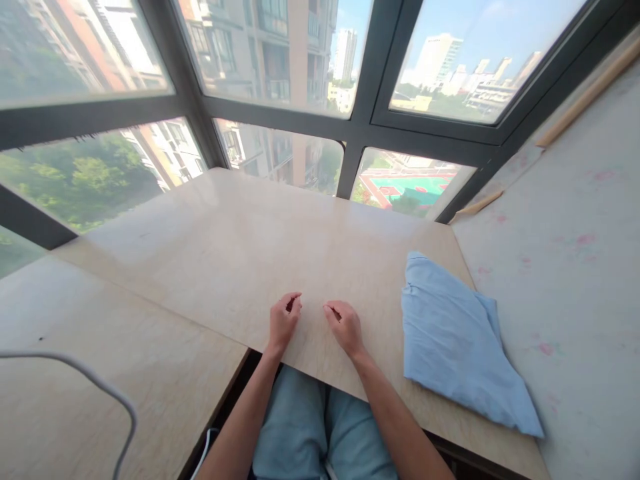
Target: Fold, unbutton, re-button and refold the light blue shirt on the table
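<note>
My left hand (283,321) and my right hand (344,325) rest close together on the pale wooden board (240,247), near its front edge. Both have their fingers curled inward, and nothing shows in either of them. A folded light blue cloth (457,340) lies on the board to the right of my right hand, about a hand's width away, untouched.
A second wooden surface (100,400) lies at the lower left with a white cable (95,387) across it. A pale stained wall (575,267) rises on the right. Large windows (280,53) with dark frames stand behind the board. My legs in light blue trousers (310,433) show below.
</note>
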Action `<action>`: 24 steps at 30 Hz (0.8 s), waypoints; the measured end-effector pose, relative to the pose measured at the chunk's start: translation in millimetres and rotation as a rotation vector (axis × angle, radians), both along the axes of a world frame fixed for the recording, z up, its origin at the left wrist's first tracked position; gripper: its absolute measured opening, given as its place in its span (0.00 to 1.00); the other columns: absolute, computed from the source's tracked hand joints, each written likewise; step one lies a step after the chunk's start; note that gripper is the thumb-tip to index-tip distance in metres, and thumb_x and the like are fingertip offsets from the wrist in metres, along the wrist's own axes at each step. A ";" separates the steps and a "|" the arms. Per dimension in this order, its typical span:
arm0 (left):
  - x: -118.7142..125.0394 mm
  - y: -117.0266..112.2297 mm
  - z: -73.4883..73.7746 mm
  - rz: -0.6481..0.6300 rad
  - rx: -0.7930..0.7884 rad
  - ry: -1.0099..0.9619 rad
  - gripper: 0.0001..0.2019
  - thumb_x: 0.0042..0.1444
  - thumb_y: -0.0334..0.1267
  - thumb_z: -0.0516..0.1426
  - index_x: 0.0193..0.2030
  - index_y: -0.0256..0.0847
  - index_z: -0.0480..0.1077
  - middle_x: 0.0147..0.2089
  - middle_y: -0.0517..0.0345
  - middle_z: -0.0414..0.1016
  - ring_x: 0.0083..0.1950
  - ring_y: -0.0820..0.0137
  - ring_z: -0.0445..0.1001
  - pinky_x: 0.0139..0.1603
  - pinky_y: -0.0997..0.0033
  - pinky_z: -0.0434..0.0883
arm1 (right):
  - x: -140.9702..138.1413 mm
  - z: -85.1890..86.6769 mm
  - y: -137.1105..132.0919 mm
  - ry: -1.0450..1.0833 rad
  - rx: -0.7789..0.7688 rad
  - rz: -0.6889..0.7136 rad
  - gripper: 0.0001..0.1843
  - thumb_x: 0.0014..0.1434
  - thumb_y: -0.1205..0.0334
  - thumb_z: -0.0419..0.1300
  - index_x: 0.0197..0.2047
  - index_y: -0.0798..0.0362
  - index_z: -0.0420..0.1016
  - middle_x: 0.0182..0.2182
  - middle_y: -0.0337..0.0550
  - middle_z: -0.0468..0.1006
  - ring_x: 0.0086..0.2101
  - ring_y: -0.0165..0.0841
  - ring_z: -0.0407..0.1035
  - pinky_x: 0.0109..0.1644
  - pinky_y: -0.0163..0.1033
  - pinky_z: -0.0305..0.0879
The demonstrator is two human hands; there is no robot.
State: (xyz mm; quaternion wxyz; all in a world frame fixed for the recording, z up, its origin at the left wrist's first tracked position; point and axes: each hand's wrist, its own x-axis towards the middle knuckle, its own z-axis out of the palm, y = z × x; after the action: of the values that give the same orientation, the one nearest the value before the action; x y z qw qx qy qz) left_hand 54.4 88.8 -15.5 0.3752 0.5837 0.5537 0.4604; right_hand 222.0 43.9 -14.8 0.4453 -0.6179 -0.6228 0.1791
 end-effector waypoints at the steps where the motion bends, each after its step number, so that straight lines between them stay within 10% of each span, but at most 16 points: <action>1: 0.2 -0.3 -0.1 0.004 -0.004 -0.006 0.14 0.59 0.42 0.54 0.43 0.38 0.76 0.32 0.55 0.78 0.31 0.70 0.76 0.31 0.72 0.73 | 0.6 0.2 -0.6 0.008 0.000 0.002 0.14 0.64 0.58 0.54 0.35 0.51 0.80 0.36 0.47 0.82 0.38 0.38 0.74 0.46 0.43 0.66; 24: 0.7 -6.1 9.7 0.052 -0.066 -0.049 0.15 0.56 0.44 0.55 0.43 0.37 0.76 0.31 0.56 0.77 0.29 0.72 0.74 0.28 0.75 0.72 | 4.8 3.7 -2.8 0.020 -0.012 0.055 0.14 0.65 0.58 0.53 0.35 0.50 0.80 0.35 0.47 0.82 0.38 0.38 0.73 0.45 0.43 0.66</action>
State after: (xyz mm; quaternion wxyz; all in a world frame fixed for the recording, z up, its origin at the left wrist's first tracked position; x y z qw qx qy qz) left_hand 55.1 82.7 -5.9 0.3955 0.5452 0.5741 0.4655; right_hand 226.7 41.1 -11.1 0.4427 -0.6012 -0.6341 0.2012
